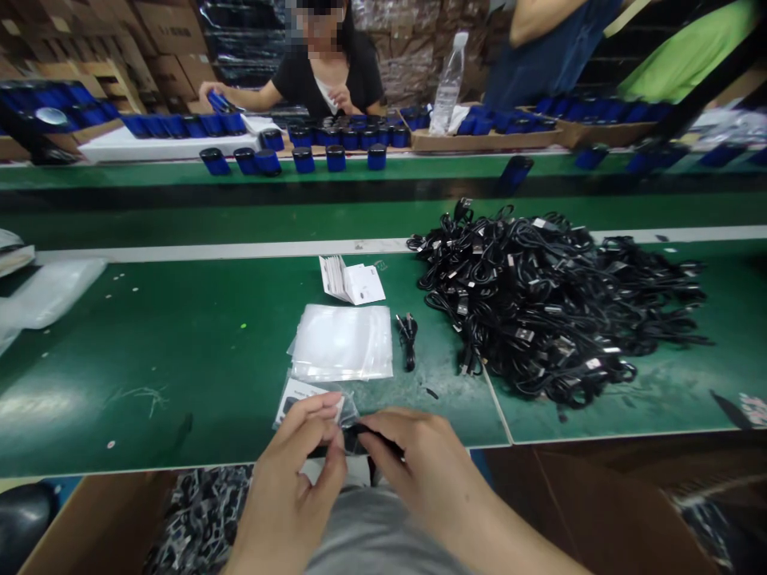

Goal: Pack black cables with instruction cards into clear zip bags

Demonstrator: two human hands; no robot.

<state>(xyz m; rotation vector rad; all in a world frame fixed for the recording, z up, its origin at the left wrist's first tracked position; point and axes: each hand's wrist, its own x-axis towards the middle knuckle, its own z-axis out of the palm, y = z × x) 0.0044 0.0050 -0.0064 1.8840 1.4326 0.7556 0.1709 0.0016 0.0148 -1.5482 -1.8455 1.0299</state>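
At the table's front edge, my left hand (296, 471) pinches the opening of a small clear plastic bag (349, 411). A printed white leaflet (295, 391) shows in or under that bag; I cannot tell which. My right hand (419, 459) is closed on a black cable (359, 429), whose end is at the bag's mouth; most of it is hidden by my fingers. Just beyond my hands lies a stack of clear bags (344, 343). One bundled black USB cable (408, 342) rests to its right, and a fanned stack of white leaflets (363, 283) is behind it.
A large pile of black cables (539, 311) covers the right of the green table (197, 351). Below the front edge, a carton (89, 519) holds packed bags. Across a conveyor (180, 216) with blue-and-black jars (336, 158), a person (323, 80) handles a blue item.
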